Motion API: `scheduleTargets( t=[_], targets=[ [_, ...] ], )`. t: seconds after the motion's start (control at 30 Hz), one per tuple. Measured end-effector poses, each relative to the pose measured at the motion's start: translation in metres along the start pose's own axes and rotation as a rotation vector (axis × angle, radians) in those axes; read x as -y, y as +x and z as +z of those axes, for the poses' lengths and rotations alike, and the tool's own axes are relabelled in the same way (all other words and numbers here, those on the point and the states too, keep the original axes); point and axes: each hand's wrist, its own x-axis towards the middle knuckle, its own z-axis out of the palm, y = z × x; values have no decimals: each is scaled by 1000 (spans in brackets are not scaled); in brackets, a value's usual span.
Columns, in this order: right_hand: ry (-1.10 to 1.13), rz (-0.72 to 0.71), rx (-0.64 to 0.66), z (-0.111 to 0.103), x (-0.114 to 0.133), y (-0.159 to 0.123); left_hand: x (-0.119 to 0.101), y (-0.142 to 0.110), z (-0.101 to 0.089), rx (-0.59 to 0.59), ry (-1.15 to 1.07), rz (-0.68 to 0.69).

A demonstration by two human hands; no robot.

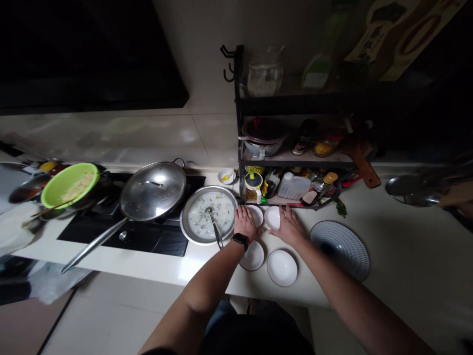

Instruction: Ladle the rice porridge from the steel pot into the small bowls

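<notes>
My left hand (244, 222), with a dark watch on the wrist, rests on a small white bowl (256, 215) on the white counter. Beside it my right hand (290, 227) touches a second small white bowl (272, 217). Both hands lie over the bowls' near edges; I cannot make out a firm grip. Two more white bowls (253, 256) (282, 267) stand nearer to me, one under my left wrist. Just left of my left hand is a round metal pan (208, 215) of pale porridge with a ladle (213, 224) in it.
A lidded wok (152, 191) with a long handle sits on the black cooktop (121, 231). A green bowl (69, 184) of food stands far left. A black rack (291, 162) with bottles and jars is behind the bowls. A striped plate (340, 246) lies to the right.
</notes>
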Motion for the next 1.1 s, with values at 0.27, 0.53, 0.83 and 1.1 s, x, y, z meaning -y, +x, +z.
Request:
scheduleTargets(
  t=[0.27,0.53,0.83,1.1],
  targets=[
    [767,503,34,54,-38,-171,36,-163,25,80,-1058,-548],
    [1709,839,124,85,-5,-159,23,-153,38,478,-2176,-1011],
    [1727,747,174,68,4,-118,15,-121,30,368,-2118,-1012],
    [1555,797,166,72,-23,-153,50,-148,29,217,-1996,-1040]
  ],
)
